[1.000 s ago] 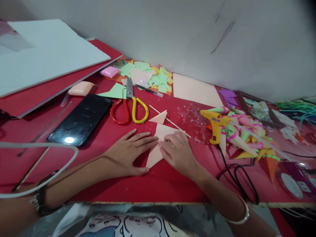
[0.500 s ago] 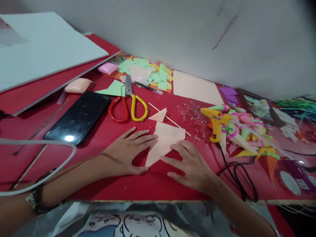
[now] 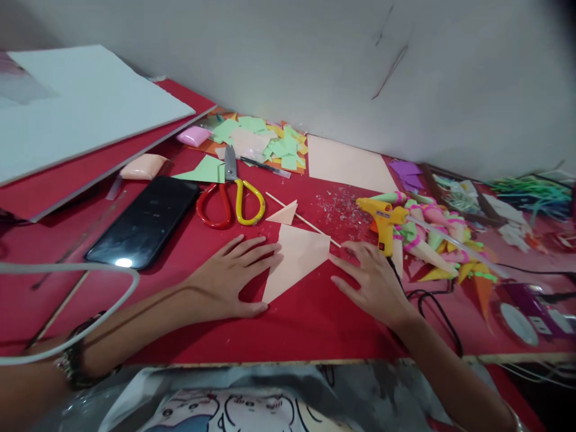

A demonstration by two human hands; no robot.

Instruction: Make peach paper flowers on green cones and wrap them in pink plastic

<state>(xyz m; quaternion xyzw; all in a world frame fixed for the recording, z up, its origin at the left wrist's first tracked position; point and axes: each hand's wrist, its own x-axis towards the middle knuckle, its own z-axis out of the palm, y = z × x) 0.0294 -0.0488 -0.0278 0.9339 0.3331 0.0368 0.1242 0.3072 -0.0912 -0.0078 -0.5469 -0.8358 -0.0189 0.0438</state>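
Scissors: the pair (image 3: pixel 231 173) is lying on the red table (image 3: pixel 297 336), blades pointing toward the wall (image 3: pixel 292 66), the red and yellow handles facing the person.
Paper: the peach piece (image 3: pixel 297 259) is lying flat on the near side of the scissors, to their right.
Left hand: the hand (image 3: pixel 231 277) is resting nearer the person than the scissors, palm down, fingers spreading wide; the fingertips are touching the paper's left edge, gripping nothing.
Right hand: the hand (image 3: pixel 375 281) is hovering or resting to the near right of the scissors, fingers loosely parted and holding nothing; whether a fingertip is touching the paper's right edge or the stick's end, I cannot tell.
Stick: the thin white rod (image 3: pixel 310 223) is slanting just right of the scissors, a small peach triangle (image 3: pixel 284 214) lying against it.
Phone: the black handset (image 3: pixel 144 223) is lying left of the scissors.
Glue gun: the yellow tool (image 3: pixel 384 223) is lying well to the scissors' right, beside paper cones (image 3: pixel 432 259).
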